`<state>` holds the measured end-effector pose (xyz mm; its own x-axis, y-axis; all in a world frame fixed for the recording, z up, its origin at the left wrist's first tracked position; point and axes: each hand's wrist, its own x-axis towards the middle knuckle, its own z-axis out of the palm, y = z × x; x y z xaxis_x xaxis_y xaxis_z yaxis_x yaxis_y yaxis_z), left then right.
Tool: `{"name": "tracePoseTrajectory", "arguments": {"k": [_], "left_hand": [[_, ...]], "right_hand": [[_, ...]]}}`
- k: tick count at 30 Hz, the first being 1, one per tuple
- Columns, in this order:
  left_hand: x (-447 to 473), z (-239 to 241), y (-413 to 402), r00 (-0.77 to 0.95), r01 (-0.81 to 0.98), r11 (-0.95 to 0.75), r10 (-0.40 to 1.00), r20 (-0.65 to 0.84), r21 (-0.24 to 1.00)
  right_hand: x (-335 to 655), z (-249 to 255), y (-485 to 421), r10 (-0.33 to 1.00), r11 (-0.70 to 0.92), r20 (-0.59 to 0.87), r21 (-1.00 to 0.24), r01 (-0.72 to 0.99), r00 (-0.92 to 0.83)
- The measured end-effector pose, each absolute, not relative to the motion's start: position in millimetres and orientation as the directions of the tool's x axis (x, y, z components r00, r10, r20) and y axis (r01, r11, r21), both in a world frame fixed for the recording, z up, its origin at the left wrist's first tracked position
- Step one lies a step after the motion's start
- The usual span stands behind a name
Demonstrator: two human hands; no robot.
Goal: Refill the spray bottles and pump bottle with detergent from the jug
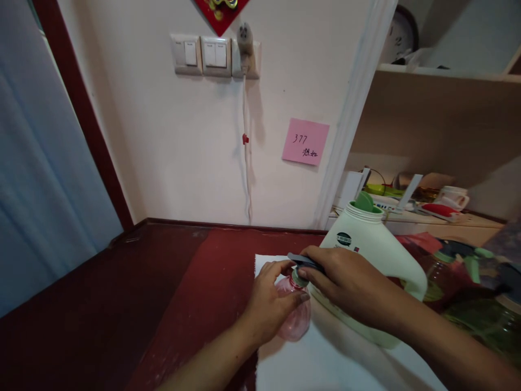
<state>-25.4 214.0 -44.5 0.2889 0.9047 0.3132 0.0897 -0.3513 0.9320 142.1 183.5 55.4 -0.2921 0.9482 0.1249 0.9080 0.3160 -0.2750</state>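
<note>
A small clear pink bottle stands on a white sheet, with my left hand closed around its neck and upper side. My right hand grips a dark pump head with a greenish collar, right at the bottle's mouth. Whether the collar is fully seated on the threads I cannot tell. Just behind my right forearm is a large pale green jug with a handle. Its cap is off, and a green spout shows in its mouth. My forearm hides part of the jug.
White paper lies on the dark red tabletop. Clear containers with dark lids crowd the right side. A shelf with small items is behind them. A cord hangs down the wall by a pink note.
</note>
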Motion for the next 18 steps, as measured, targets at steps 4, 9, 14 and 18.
{"name": "tracePoseTrajectory", "arguments": {"k": [4, 9, 14, 18], "left_hand": [[-25, -43, 214, 0.295, 0.116, -0.351, 0.906, 0.305, 0.929], [-25, -44, 213, 0.305, 0.136, -0.373, 0.897, 0.319, 0.918], [-25, -44, 213, 0.311, 0.125, -0.384, 0.891, 0.331, 0.915], [-26, -44, 212, 0.3, 0.124, -0.353, 0.904, 0.304, 0.927]], "right_hand": [[136, 60, 188, 0.948, 0.319, 0.078, -0.23, 0.919, -0.309], [135, 61, 192, 0.951, 0.31, 0.051, -0.186, 0.932, -0.305], [132, 61, 193, 0.953, 0.302, 0.039, -0.179, 0.936, -0.3], [128, 63, 193, 0.957, 0.288, 0.027, -0.149, 0.946, -0.287]]}}
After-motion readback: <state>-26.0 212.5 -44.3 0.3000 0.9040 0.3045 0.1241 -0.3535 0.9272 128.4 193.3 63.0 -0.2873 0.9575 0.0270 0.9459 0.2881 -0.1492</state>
